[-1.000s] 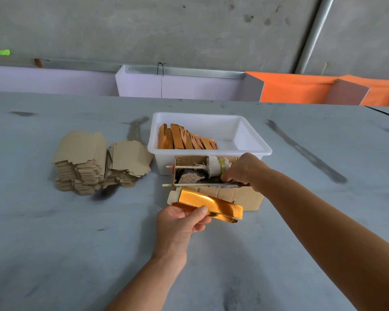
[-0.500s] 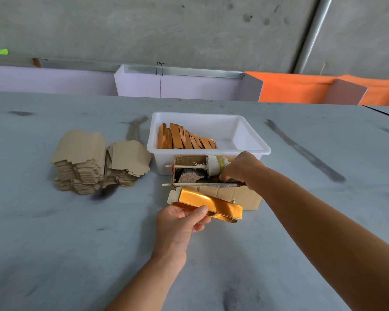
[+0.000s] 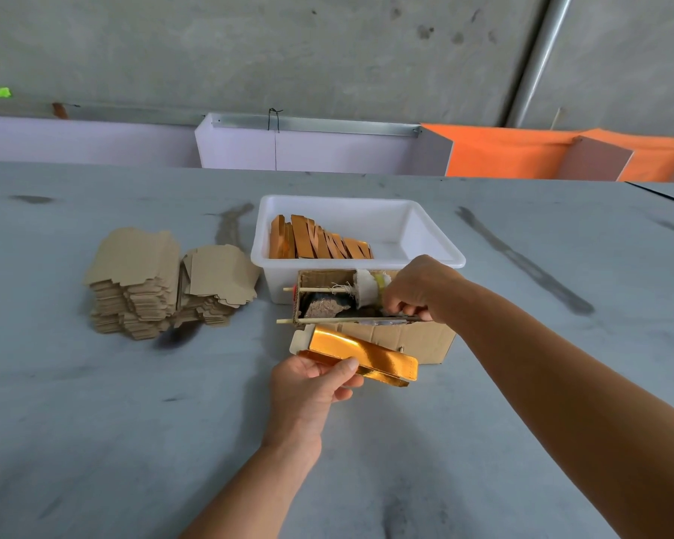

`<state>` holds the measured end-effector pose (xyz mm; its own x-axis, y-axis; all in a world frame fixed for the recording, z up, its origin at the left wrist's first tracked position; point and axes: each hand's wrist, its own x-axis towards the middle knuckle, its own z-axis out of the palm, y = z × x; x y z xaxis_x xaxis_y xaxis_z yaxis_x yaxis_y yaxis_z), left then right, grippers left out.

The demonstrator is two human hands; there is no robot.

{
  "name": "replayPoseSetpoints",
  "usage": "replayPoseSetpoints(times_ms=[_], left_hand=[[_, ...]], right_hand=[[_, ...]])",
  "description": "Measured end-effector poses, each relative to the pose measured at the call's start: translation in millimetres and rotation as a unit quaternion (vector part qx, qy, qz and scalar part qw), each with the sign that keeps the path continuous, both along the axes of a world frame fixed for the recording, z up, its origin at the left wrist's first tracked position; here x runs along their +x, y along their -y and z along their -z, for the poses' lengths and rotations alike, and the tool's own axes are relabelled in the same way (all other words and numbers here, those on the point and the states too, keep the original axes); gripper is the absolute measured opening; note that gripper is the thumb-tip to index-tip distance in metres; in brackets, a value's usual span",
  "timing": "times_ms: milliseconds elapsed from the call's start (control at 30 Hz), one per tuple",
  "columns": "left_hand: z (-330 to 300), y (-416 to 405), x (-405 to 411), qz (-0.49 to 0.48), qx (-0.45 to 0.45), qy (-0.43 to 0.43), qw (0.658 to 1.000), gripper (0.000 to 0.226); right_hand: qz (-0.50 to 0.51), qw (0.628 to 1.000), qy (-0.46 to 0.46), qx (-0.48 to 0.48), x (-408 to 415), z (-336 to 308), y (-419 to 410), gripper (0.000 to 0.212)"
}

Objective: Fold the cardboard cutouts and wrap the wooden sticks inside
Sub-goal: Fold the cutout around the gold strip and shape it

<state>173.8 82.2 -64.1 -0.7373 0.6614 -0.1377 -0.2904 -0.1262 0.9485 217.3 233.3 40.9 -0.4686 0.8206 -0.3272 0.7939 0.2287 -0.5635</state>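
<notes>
Grey table (image 3: 94,422): left fingers (image 3: 343,365) pinch gold cutout (image 3: 362,354); right fingers (image 3: 399,305) curled in box (image 3: 405,336)

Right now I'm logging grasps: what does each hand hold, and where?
Left hand pinches the gold sleeve near its left end. Right hand reaches into the box; its grip is hidden.

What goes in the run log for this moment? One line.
left hand: holds folded gold box | right hand: reaching into cardboard box, grasp unclear | white bin: finished gold boxes

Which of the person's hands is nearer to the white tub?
Right. The right hand reaches into the cardboard box just before the white tub; the left hand holds a gold box nearer the person.
</notes>
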Motion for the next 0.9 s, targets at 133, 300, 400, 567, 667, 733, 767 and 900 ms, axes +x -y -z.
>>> replayPoseSetpoints(times_ms=[133, 300, 400, 567, 667, 733, 767, 900], left_hand=[[-0.2, -1.2, 0.9, -0.001, 0.002, -0.003, 1.0, 0.01], [1.6, -5.5, 0.3, -0.006, 0.007, 0.001, 1.0, 0.01], [2.9, -8.5, -0.6, -0.015, 0.02, 0.015, 1.0, 0.012], [3.5, -12.2, -2.0, -0.036, 0.054, 0.047, 0.997, 0.009], [4.1, -12.8, -1.7, -0.042, 0.055, 0.045, 0.997, 0.007], [4.4, -13.1, -1.1, -0.045, 0.052, 0.045, 0.997, 0.007], [4.5, -13.3, -0.7, -0.046, 0.051, 0.044, 0.997, 0.008], [5.7, -13.8, 0.0, -0.053, 0.046, 0.038, 0.997, 0.008]], right_hand=[[0.003, 1.0, -0.015, -0.005, 0.8, -3.1, 2.2, 0.022], [-0.001, 0.999, -0.037, 0.003, 1.9, -8.1, 5.6, 0.032], [0.027, 0.997, -0.076, 0.009, 4.1, -10.2, 5.7, 0.033], [0.073, 0.984, -0.16, -0.001, 9.6, -1.3, 6.0, 0.03], [0.095, 0.978, -0.188, -0.004, 15.9, 7.8, 8.2, 0.03], [0.103, 0.973, -0.205, -0.007, 21.5, 13.5, 11.4, 0.032], [0.107, 0.97, -0.217, -0.009, 23.9, 15.8, 13.3, 0.031], [0.128, 0.955, -0.269, -0.005, 30.7, 24.0, 20.7, 0.027]])
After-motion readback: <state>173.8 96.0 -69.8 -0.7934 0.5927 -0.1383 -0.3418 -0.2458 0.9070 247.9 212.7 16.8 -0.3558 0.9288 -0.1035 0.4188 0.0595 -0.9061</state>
